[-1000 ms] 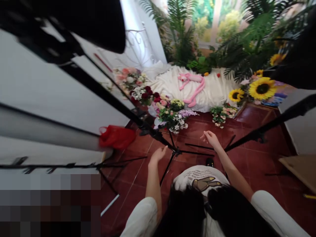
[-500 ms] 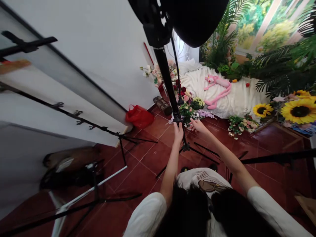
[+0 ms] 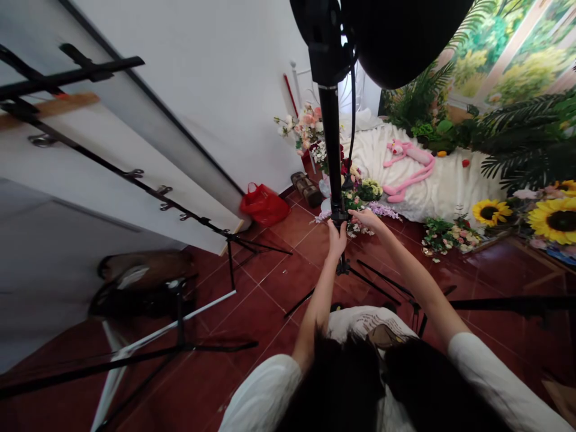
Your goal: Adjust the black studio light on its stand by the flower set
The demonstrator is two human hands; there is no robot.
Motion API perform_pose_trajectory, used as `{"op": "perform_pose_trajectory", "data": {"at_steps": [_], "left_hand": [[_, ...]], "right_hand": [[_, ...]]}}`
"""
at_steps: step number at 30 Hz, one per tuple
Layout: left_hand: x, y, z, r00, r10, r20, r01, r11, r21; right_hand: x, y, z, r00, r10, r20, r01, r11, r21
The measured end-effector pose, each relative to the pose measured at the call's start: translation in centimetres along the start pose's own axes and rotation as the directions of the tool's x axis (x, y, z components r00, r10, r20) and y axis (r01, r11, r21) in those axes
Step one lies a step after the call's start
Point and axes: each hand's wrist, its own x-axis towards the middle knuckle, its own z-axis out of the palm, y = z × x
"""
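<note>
A black light stand (image 3: 333,150) rises in front of me, carrying a large dark lamp head (image 3: 405,42) at the top of the view. My left hand (image 3: 337,237) is wrapped round the pole just below its black locking collar (image 3: 339,217). At the collar's right side, my right hand (image 3: 365,219) has its fingers pinched, seemingly on the clamp knob, which is mostly hidden by the fingertips. A black cable (image 3: 351,114) hangs beside the pole. The stand's legs (image 3: 373,285) spread over the tiled floor below my hands.
On the left are a black crossbar with clips (image 3: 135,174), a white board (image 3: 180,210), a red bag (image 3: 264,205) and white tubing (image 3: 180,327). Artificial flowers (image 3: 369,189), a white cloth (image 3: 450,192) with a pink plush toy (image 3: 411,168), and sunflowers (image 3: 558,221) lie beyond and right.
My right hand has moved in from beside the pole to the collar, its fingers closing there. My left hand stays on the pole. The whole view has shifted slightly.
</note>
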Motion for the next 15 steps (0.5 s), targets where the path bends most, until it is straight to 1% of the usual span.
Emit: {"op": "perform_pose_trajectory", "data": {"at_steps": [3, 5, 10, 12, 15], "left_hand": [[0.0, -0.1, 0.0, 0.999, 0.032, 0.005, -0.032, 0.999, -0.02], [0.0, -0.2, -0.1, 0.999, 0.04, 0.009, -0.039, 0.999, -0.026], [0.0, -0.1, -0.1, 0.999, -0.019, 0.03, 0.019, 1.0, 0.013], [0.0, 0.0, -0.2, 0.999, -0.027, 0.039, 0.027, 1.0, 0.009], [0.1, -0.1, -0.2, 0.999, -0.024, 0.04, 0.024, 1.0, -0.003]], "right_hand": [[-0.4, -0.3, 0.1, 1.0, 0.013, -0.022, -0.013, 1.0, -0.003], [-0.8, -0.5, 0.1, 1.0, 0.01, -0.007, -0.009, 0.999, 0.045], [-1.5, -0.6, -0.4, 0.989, -0.063, 0.132, 0.036, 0.98, 0.194], [-1.4, -0.3, -0.5, 0.982, -0.1, 0.159, 0.063, 0.972, 0.225], [-1.2, 0.8, 0.2, 0.985, -0.156, 0.077, 0.134, 0.963, 0.233]]}}
